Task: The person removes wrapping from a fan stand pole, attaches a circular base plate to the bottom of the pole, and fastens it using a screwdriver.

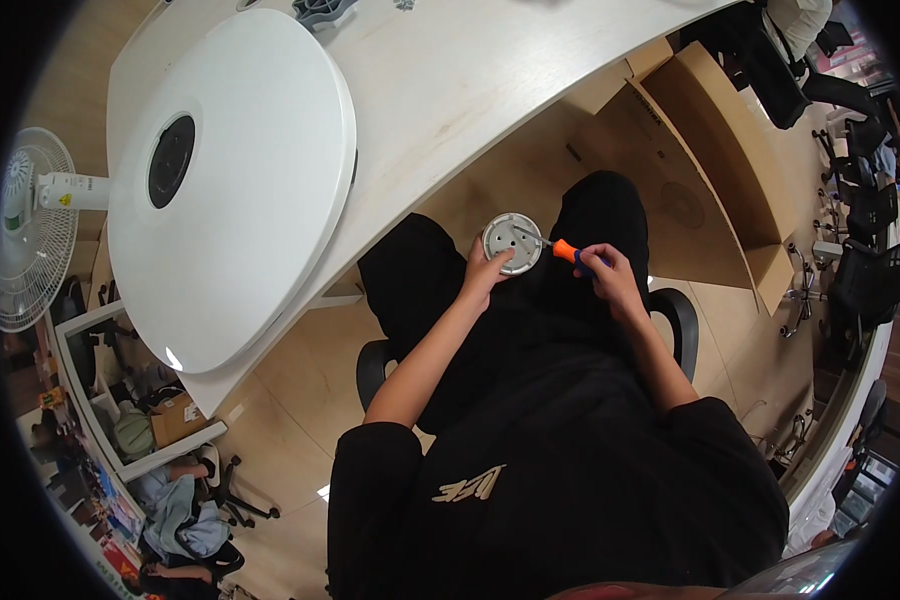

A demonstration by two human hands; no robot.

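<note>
In my left hand (pixel 486 270) is a small round white part (pixel 511 236) with holes in its face, held over my lap with the thumb across its lower edge. My right hand (pixel 610 276) is wrapped round the handle of a screwdriver (pixel 567 251), orange and dark blue. The screwdriver's metal shaft points left, and its tip lies over the face of the round part; whether it sits in a screw is too small to tell.
A large white disc (pixel 260 130) with a dark round centre lies on the white table (pixel 440 90) at upper left. Beside it stands a white fan (pixel 40 215). An open cardboard box (pixel 710 150) is on the floor at right. Office chairs (pixel 870 215) and other people are farther off.
</note>
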